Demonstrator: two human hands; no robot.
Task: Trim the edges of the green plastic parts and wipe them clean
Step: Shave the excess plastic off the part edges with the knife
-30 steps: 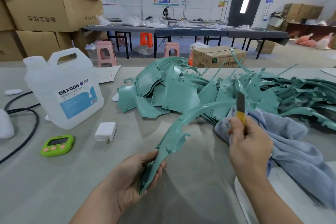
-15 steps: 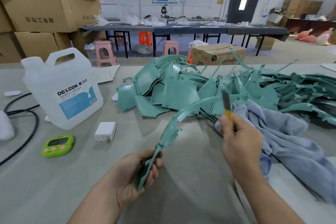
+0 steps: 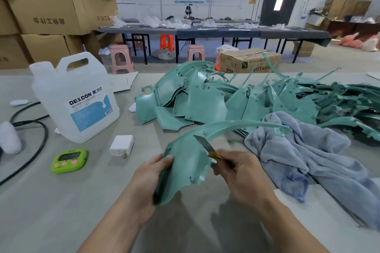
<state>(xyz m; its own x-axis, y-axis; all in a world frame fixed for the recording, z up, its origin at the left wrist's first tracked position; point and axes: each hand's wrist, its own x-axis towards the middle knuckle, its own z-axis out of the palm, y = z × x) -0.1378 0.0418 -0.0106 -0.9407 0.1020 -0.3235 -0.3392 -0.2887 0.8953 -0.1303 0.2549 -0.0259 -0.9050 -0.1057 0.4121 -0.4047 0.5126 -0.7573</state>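
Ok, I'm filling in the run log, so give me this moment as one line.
stage: trimming | left hand: holds green part | right hand: holds knife, blade against part | cloth: lying on table

A white DEXCON jug [image 3: 76, 98] stands on the grey tabletop [image 3: 61, 211], with a white charger [image 3: 121, 145] and a green timer [image 3: 68, 161] near it. A black cable [image 3: 46, 133] loops at the left. Cardboard boxes [image 3: 47, 12] are stacked behind.

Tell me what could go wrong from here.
1. The knife in the right hand lies across the green part, near the left hand gripping its edge; a slip could cut the thumb.
2. The part's long arc, gripped only at one end, reaches over the cloth; it may flex and make the knife skid.
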